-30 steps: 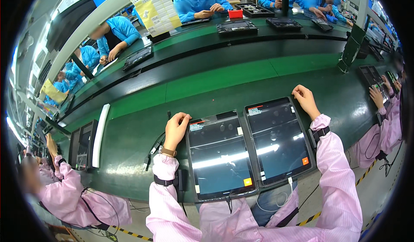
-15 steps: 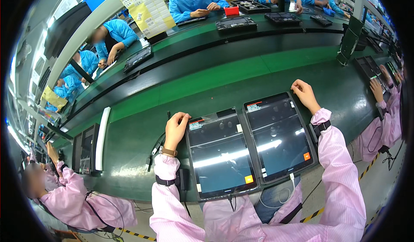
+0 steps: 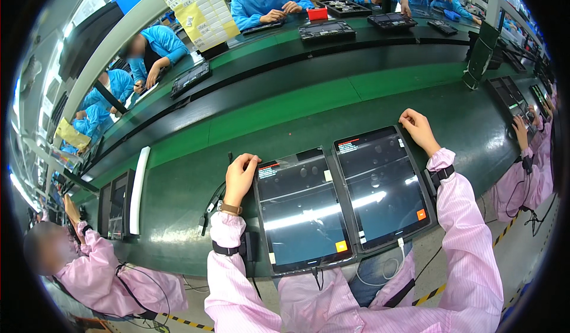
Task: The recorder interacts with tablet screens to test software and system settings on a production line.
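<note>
Two tablets lie side by side at the table's front edge, screens up and lit. The left tablet has a yellow square low on its screen, and the right tablet an orange one. My left hand rests by the left tablet's upper left corner, fingers curled in, nothing visible in them. Beyond the right tablet's upper right corner lies my right hand, loosely closed, with no object showing. A white cable is plugged into the right tablet's lower edge; a dark cable hangs below the left one.
Black cables lie left of my left hand. Farther left are a white strip and a black tray beside a co-worker in pink. Another pink-sleeved person handles a device at far right. Across the bench, people in blue work at trays.
My hands and both tablets hold essentially the same places. At far right, the co-worker's hands have shifted over the device; across the bench, a blue-sleeved hand has moved onto a tray.
</note>
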`<move>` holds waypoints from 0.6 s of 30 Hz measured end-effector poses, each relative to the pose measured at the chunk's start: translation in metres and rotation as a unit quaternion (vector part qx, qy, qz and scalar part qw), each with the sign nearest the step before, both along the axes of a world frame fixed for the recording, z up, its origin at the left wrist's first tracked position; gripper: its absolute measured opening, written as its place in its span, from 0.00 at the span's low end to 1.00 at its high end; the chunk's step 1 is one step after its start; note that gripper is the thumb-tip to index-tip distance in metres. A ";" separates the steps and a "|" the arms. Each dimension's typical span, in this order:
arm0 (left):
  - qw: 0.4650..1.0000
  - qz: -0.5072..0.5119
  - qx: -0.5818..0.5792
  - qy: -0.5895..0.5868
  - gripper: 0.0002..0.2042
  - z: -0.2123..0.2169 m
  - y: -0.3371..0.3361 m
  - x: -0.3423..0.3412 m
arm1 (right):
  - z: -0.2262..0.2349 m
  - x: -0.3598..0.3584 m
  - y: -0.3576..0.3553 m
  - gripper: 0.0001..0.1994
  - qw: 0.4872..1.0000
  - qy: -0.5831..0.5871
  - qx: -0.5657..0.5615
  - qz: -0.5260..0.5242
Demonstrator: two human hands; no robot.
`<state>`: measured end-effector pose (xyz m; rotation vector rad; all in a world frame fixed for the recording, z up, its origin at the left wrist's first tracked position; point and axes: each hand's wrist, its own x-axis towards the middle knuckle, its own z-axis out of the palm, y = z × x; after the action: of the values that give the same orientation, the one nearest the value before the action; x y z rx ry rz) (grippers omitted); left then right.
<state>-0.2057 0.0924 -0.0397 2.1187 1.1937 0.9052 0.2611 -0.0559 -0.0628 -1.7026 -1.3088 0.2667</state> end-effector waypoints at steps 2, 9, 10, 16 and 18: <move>1.000 0.000 -0.001 0.003 0.11 0.001 0.000 -0.001 | 0.000 0.000 0.000 0.06 1.000 0.000 -0.003 -0.001; 1.000 0.000 -0.008 0.003 0.11 -0.002 0.002 0.000 | -0.003 0.003 0.000 0.06 1.000 0.002 -0.004 0.001; 1.000 0.000 -0.008 0.003 0.11 -0.003 0.002 0.000 | -0.004 0.004 0.000 0.06 1.000 0.007 -0.002 0.003; 1.000 -0.001 -0.005 -0.001 0.11 -0.001 0.001 -0.001 | -0.001 0.000 0.001 0.06 1.000 0.006 -0.003 0.000; 1.000 0.000 -0.009 0.003 0.11 -0.001 0.001 -0.001 | -0.001 0.001 0.001 0.06 1.000 0.003 -0.002 0.003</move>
<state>-0.2067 0.0934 -0.0408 2.1080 1.2012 0.8868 0.2616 -0.0554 -0.0640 -1.7005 -1.3098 0.2777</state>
